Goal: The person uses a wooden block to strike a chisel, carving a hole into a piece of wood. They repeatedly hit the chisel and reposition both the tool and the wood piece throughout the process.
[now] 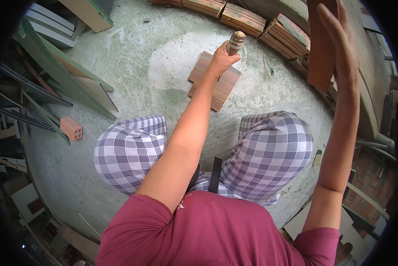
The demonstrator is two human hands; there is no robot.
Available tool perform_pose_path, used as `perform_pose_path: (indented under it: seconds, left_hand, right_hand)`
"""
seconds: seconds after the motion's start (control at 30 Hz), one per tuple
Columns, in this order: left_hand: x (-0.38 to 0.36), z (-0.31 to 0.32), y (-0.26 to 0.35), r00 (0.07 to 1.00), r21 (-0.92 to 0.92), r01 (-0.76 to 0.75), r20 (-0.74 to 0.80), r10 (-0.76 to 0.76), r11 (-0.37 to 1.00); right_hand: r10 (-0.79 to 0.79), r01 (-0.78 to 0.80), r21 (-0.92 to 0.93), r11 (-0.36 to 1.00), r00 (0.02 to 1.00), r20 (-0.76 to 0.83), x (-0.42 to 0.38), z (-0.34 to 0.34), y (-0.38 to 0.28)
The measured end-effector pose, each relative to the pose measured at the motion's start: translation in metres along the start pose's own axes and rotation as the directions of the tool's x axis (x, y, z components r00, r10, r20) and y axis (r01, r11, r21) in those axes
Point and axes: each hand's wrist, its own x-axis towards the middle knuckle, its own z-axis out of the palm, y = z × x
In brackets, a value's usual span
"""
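Observation:
My left hand (224, 61) is closed around a tool's worn handle (236, 41), which has pale bands near its rounded end. The rest of that tool is hidden by my hand and forearm. Under it, brown wooden boards (227, 86) lie side by side on the floor, their ends uneven. At the upper right, my right hand (344, 48) holds a reddish-brown wooden board (319, 53) upright along its edge, the thumb lying against the wood. The top of this board runs out of view.
Stacked hollow bricks (243, 20) line the back of the concrete floor (132, 57). A single brick (71, 128) sits at the left near leaning green-edged panels (66, 66). Scrap boards (28, 201) crowd the lower left, and more panels (349, 221) lie at the lower right.

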Motion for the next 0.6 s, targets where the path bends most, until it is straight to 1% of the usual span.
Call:
perform_pose_path:
  seconds: [0.03, 0.07, 0.1, 0.13, 0.17, 0.2, 0.27, 0.33, 0.37, 0.4, 0.47, 0.5, 0.53, 0.6]
  left_hand:
    - [0.0, 0.0, -0.001, 1.0, 0.0, -0.001, -0.003, 0.001, 1.0]
    - [0.0, 0.0, -0.002, 1.0, -0.007, -0.005, -0.013, 0.005, 1.0]
    - [0.0, 0.001, -0.002, 1.0, -0.013, -0.011, -0.022, 0.011, 1.0]
    - [-0.002, 0.002, -0.002, 1.0, -0.012, -0.016, -0.022, 0.016, 1.0]
    - [-0.004, 0.004, -0.002, 0.999, 0.018, -0.023, -0.024, 0.024, 1.0]
    - [-0.003, 0.006, -0.005, 0.999, 0.047, -0.032, -0.016, 0.033, 0.998]
    - [0.002, 0.007, -0.016, 0.999, 0.031, -0.031, -0.01, 0.031, 0.999]
    - [-0.003, 0.001, -0.014, 1.0, -0.05, 0.001, -0.009, -0.001, 0.999]
    - [-0.002, -0.003, -0.011, 1.0, -0.022, 0.013, -0.019, -0.013, 1.0]
    - [-0.001, -0.006, -0.011, 1.0, -0.021, 0.012, -0.011, -0.012, 1.0]
    - [0.0, -0.013, -0.012, 1.0, -0.065, 0.029, -0.004, -0.029, 0.997]
    - [0.0, -0.014, -0.016, 0.999, -0.035, 0.016, -0.033, -0.018, 0.999]
    - [0.0, -0.015, -0.019, 1.0, -0.035, 0.016, -0.026, -0.016, 0.999]
    - [0.0, -0.016, -0.025, 0.992, -0.034, -0.039, -0.119, 0.035, 0.999]
  right_hand:
    - [0.295, -0.303, -0.026, 0.952, 0.94, -0.171, -0.015, 0.004, 0.016]
    - [0.531, -0.534, -0.051, 0.844, 0.845, -0.06, -0.029, 0.01, 0.029]
    - [0.455, -0.452, -0.219, 0.865, 0.89, -0.041, -0.046, 0.027, 0.038]
    - [0.422, -0.324, -0.37, 0.871, 0.879, 0.222, -0.07, 0.031, 0.075]
    - [0.673, -0.435, -0.564, 0.702, 0.664, 0.325, -0.077, 0.04, 0.06]
    - [0.669, -0.485, -0.49, 0.724, 0.666, 0.329, -0.08, 0.042, 0.064]
    - [0.609, -0.469, -0.413, 0.781, 0.719, 0.335, -0.076, 0.031, 0.071]
    - [0.563, -0.527, -0.198, 0.826, 0.772, 0.295, -0.066, 0.029, 0.059]
    - [0.534, -0.511, -0.155, 0.846, 0.806, 0.257, -0.06, 0.026, 0.056]
    - [0.527, -0.509, -0.135, 0.85, 0.815, 0.241, -0.051, 0.024, 0.043]
    - [0.54, -0.546, -0.056, 0.836, 0.799, 0.265, -0.034, 0.018, 0.015]
    - [0.423, -0.457, 0.056, 0.888, 0.858, 0.291, -0.014, 0.019, -0.008]
    - [0.427, -0.459, 0.054, 0.887, 0.858, 0.286, -0.008, 0.016, -0.021]
    - [0.289, -0.416, 0.321, 0.851, 0.881, 0.376, -0.005, 0.013, -0.045]
